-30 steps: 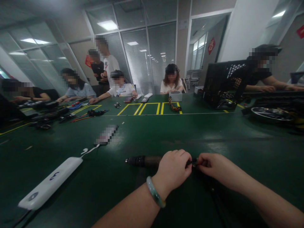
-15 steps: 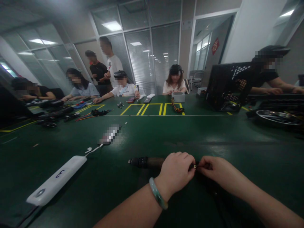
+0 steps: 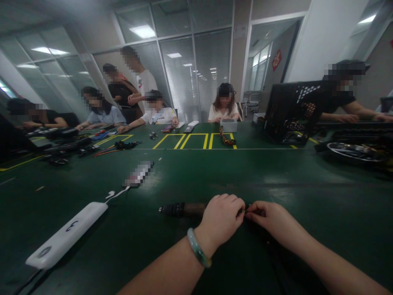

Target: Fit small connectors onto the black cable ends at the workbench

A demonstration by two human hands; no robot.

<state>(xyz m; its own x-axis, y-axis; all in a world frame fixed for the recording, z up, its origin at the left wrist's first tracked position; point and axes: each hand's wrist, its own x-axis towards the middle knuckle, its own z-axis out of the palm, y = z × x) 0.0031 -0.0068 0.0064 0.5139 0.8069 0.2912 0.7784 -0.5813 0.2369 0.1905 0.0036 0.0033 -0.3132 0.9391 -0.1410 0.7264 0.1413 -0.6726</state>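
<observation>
My left hand (image 3: 221,218) is closed round the rear of a dark cylindrical tool (image 3: 181,209) that lies on the green table (image 3: 215,172), its tip pointing left. A green bangle (image 3: 198,248) sits on that wrist. My right hand (image 3: 267,217) pinches a small metal connector (image 3: 244,212) right at the tool's back end, touching my left fingers. A dark cable (image 3: 273,250) runs from there toward me, partly hidden under my right forearm.
A white power bank (image 3: 66,235) with a white cable lies at the lower left, a blurred flat item (image 3: 137,174) beyond it. Several people sit round the far side. Tools and wires lie at the left, a black crate (image 3: 288,110) and a dark tray at the right.
My hands have barely moved; they stay joined at the tool's back end. The view shifted slightly, and the standing people at the back moved a little.
</observation>
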